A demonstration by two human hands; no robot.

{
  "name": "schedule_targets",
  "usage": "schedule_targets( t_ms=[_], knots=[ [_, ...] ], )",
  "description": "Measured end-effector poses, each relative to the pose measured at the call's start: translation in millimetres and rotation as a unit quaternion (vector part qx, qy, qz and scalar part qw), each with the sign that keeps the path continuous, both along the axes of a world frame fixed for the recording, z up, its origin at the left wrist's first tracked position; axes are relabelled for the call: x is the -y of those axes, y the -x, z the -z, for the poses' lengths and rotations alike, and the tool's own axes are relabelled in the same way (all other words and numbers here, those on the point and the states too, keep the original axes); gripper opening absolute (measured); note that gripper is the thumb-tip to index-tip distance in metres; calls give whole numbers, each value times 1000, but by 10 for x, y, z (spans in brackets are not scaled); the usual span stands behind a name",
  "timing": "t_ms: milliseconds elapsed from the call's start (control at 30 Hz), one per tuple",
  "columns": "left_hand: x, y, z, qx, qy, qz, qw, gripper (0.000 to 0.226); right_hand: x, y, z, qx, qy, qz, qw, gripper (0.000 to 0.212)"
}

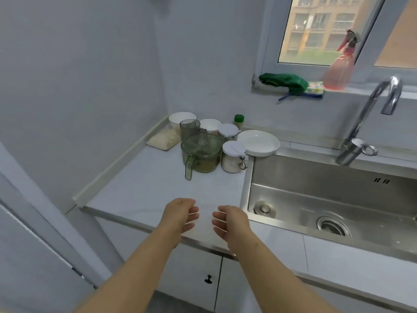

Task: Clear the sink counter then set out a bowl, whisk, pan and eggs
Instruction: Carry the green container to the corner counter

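Note:
The white counter left of the sink carries a cluster at its back: a green translucent chopper jug with a handle, two white bowls, a white plate, two lidded glass jars, a green-capped bottle and a flat pale packet. My left hand and my right hand hover over the counter's front edge, palms facing each other, fingers loosely curled, holding nothing. No whisk, pan or eggs are in view.
A steel sink with a drain lies to the right, under a curved tap. On the window sill rest a green cloth and a pink spray bottle. Cabinet doors with a black knob are below.

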State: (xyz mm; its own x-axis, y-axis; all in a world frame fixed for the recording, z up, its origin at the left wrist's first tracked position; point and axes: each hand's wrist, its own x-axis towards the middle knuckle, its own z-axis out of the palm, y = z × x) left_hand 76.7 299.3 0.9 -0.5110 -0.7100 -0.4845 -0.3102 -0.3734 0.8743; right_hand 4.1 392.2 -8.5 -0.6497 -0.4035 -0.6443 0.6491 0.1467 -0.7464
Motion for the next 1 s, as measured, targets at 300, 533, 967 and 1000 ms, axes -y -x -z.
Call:
schedule_targets(
  t_ms=[300, 533, 967, 1000],
  knots=[
    [625, 708, -8, 4, 18, 38, 999, 21, 458, 564, 36, 1, 1, 61, 998, 9],
    [993, 1209, -164, -25, 99, 30, 994, 11, 792, 1153, -51, -33, 8, 49, 998, 12],
    [1739, 1610, 141, 159, 284, 102, 940, 58, 1366, 1431, 28, -57, -48, -71, 995, 36],
    [1756, 1607, 175, 138, 245, 107, 954, 69, 1405, 1426, 49, -53, -52, -74, 995, 44]
  ],
)
